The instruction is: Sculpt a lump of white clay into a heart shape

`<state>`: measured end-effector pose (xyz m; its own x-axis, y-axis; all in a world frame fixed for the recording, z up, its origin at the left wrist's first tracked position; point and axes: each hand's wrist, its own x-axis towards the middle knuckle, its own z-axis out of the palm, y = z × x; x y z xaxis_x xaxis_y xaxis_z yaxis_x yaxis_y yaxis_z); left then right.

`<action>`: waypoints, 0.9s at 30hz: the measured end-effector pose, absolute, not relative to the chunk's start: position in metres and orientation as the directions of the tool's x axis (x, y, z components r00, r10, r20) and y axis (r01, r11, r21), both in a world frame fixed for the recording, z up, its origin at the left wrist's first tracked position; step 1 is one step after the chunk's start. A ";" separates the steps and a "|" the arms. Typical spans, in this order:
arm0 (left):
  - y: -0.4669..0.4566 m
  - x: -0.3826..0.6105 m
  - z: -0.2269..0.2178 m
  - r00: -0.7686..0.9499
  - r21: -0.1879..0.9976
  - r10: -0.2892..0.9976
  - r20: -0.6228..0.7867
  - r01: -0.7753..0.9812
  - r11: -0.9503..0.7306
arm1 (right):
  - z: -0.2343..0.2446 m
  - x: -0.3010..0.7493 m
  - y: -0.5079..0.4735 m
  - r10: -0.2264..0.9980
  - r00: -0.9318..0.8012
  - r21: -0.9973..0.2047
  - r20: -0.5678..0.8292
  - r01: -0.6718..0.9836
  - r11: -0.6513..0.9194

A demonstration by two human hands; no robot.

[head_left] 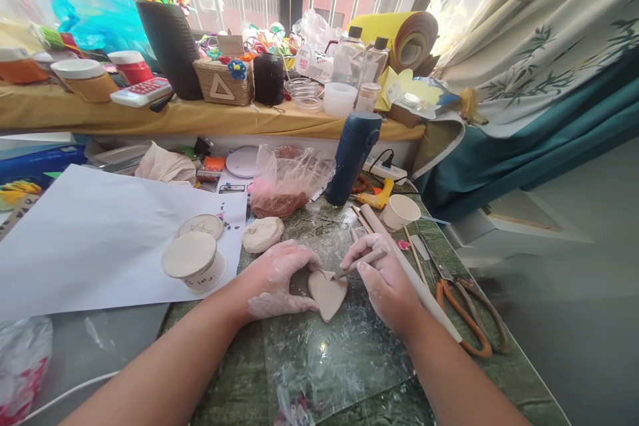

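A flat, pale clay heart (328, 295) lies on a clear sheet, its point toward me. My left hand (279, 279) curves around its left side, thumb at the lower edge and fingertips at the upper edge, holding it steady. Pinched in my right hand (382, 283) is a clay-smeared modelling tool (363, 261), slim like a pen. Its tip touches the heart near the top notch. Both hands are dusted with white clay. A thick lump of clay (262, 234) rests just beyond my left hand.
At left, a clay-topped paper cup (192, 259) and a clay disc (204, 225) sit on white paper (110, 239). Right of my right hand lie a long rolling pin (414, 279) and orange-handled scissors (464, 319). A dark blue flask (352, 160) and bagged brown clay (279, 203) stand behind.
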<state>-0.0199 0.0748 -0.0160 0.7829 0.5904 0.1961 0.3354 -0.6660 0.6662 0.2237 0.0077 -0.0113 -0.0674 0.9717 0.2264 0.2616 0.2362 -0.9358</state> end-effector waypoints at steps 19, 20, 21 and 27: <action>0.074 -0.020 -0.014 0.780 0.678 0.590 0.208 0.320 -0.662 | -0.010 0.217 -0.001 0.951 0.006 -0.940 0.309 0.153 0.305; 0.074 -0.020 -0.014 0.779 0.677 0.592 0.206 0.323 -0.661 | -0.010 0.218 0.000 0.952 -0.005 -0.936 0.308 0.176 0.304; 0.074 -0.020 -0.014 0.778 0.677 0.595 0.203 0.327 -0.659 | -0.011 0.219 0.001 0.952 -0.023 -0.930 0.305 0.208 0.303; 0.072 -0.019 -0.013 0.776 0.675 0.598 0.201 0.332 -0.658 | -0.007 0.224 0.002 0.951 -0.121 -0.894 0.286 0.322 0.310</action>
